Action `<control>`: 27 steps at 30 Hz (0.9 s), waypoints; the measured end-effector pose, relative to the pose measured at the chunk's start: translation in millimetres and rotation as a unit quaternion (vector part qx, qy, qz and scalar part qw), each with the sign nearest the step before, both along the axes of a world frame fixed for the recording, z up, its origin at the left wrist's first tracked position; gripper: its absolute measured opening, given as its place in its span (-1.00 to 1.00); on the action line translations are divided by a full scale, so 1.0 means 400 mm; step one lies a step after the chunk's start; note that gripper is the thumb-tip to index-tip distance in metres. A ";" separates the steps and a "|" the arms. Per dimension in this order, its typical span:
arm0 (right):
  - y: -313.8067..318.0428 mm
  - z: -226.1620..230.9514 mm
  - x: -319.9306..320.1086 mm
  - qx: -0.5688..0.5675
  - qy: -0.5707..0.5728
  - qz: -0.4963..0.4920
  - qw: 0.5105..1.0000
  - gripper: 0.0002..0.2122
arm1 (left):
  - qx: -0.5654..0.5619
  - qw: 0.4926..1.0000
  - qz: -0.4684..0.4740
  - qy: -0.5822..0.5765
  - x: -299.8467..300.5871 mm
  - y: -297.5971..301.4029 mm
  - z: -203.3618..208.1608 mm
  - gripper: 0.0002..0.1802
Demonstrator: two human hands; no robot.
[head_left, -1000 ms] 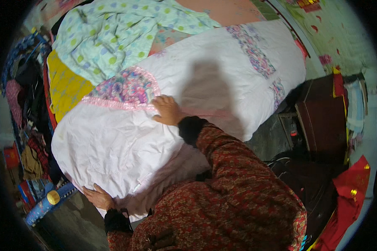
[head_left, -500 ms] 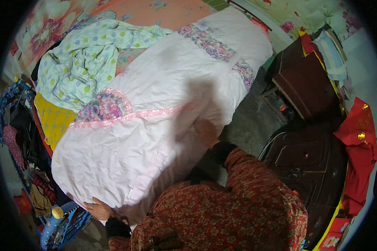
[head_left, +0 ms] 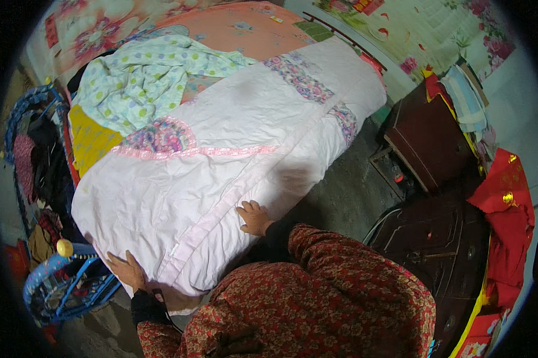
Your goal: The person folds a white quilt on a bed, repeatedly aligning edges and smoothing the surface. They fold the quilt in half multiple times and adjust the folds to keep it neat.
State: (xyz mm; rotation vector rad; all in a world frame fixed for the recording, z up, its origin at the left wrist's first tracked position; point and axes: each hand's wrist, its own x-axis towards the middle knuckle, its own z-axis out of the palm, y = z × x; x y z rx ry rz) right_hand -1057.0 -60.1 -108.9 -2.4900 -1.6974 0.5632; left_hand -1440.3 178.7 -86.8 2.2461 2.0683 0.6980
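A large folded pale pink quilt (head_left: 155,203) with floral patches and a shiny pink ribbon trim lies lengthwise along the near side of the bed. My left hand (head_left: 126,270) rests flat on its near left end, fingers spread. On the quilt's near long edge, right of a lengthwise seam strip, lies my right hand (head_left: 254,218), palm down with fingers apart. Neither hand grips the cloth. Behind the quilt, a light green polka-dot cloth (head_left: 139,83) lies rumpled, beside a yellow patterned cloth (head_left: 91,141).
An orange floral sheet (head_left: 239,30) covers the bed's far part. Blue-framed racks with clothes (head_left: 33,152) stand at the left. Dark brown cabinets (head_left: 424,238) line the right, with a red cloth (head_left: 511,209) beside them. Grey floor (head_left: 352,185) lies between bed and cabinets.
My right hand has moved left and nearer along the quilt and is now sharp rather than blurred. The quilt's seam strip now shows fully. My left hand has shifted slightly up and left.
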 end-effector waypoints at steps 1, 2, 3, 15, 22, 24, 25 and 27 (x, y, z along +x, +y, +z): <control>0.003 0.001 -0.004 -0.024 0.006 -0.007 1.000 -0.33 | -0.015 1.000 -0.018 0.004 -0.008 -0.012 0.000 -0.22; 0.007 0.000 -0.006 -0.036 0.015 -0.002 0.999 -0.32 | -0.051 0.998 -0.021 0.006 -0.025 -0.032 0.000 -0.21; 0.015 -0.005 -0.005 -0.050 0.021 -0.012 0.998 -0.30 | -0.071 0.995 -0.064 0.018 -0.047 -0.047 0.000 -0.20; 0.043 -0.038 0.053 -0.100 0.007 0.117 0.988 -0.22 | -0.220 0.745 0.411 -0.477 -0.533 -0.514 -0.336 -0.28; 0.053 -0.042 0.099 -0.128 0.038 0.131 0.982 -0.28 | -0.217 0.522 0.476 -0.674 -0.237 -0.531 -0.414 -0.19; 0.048 -0.045 0.106 -0.123 0.042 0.159 0.979 -0.32 | -0.200 0.519 0.426 -0.714 -0.204 -0.479 -0.344 -0.12; 0.044 -0.047 0.107 -0.120 0.047 0.167 0.977 -0.32 | -0.193 0.518 0.402 -0.729 -0.197 -0.451 -0.303 -0.08; 0.033 -0.051 0.109 -0.119 0.048 0.178 0.976 -0.33 | -0.188 0.483 0.332 -0.789 -0.211 -0.407 -0.219 -0.15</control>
